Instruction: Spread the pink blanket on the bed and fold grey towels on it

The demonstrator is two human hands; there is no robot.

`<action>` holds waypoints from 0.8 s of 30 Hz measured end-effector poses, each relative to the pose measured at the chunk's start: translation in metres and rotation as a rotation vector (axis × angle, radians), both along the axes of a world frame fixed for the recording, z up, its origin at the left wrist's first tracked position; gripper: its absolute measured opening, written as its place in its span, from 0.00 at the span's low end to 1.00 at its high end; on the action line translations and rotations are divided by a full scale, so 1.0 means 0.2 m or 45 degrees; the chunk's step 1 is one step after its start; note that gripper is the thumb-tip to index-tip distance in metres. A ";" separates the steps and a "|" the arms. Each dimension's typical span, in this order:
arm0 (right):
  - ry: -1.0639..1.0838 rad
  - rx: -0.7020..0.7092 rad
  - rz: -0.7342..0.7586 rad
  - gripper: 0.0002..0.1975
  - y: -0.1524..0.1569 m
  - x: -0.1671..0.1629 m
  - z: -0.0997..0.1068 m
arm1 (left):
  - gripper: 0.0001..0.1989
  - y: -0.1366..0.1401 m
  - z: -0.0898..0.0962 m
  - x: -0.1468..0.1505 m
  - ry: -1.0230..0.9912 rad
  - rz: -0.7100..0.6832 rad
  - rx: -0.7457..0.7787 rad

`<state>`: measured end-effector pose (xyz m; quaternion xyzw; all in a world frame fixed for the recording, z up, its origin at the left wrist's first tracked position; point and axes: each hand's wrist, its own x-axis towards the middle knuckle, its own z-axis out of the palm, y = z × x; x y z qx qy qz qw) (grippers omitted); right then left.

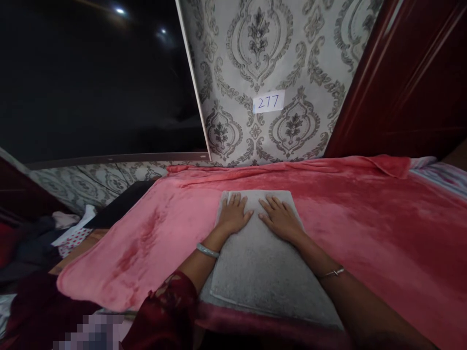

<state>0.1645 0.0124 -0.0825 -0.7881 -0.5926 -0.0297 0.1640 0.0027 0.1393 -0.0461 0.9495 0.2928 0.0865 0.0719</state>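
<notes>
A grey folded cloth (266,272), possibly a towel, lies flat on a pink-red plush blanket (175,218). Layers show along its near and left edges. My left hand (234,214) rests palm down near its far left corner, fingers spread. Opposite it, my right hand (279,216) presses flat near the far right corner, fingers also apart. Neither hand grips anything. A pale bangle is on my left wrist and a thin silver one on my right.
Behind the blanket stands a patterned wall (255,131) bearing a paper label (269,101) marked 277. A large dark screen (102,82) fills the upper left. Dark red wood panelling (408,82) rises at right. Clothes (29,248) are heaped at the left.
</notes>
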 end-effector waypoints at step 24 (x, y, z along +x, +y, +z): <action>-0.014 -0.251 0.479 0.30 -0.38 -0.18 0.05 | 0.30 -0.02 0.01 -0.01 0.041 -0.015 0.094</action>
